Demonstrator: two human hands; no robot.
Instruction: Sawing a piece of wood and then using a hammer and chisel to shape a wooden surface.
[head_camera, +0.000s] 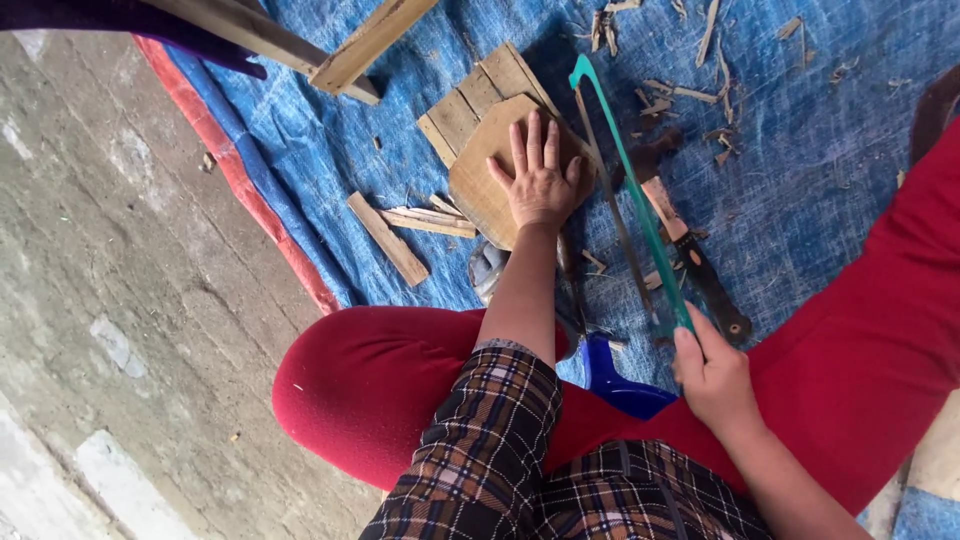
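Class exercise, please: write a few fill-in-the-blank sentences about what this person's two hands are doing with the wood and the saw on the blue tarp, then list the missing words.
1. The left hand presses flat on a wooden ____.
2. The right hand grips a saw whose frame is ____ in colour.
3. The wood offcuts lie on a ____ tarp.
4. The person's trousers are ____.

Missing words: board; green; blue; red
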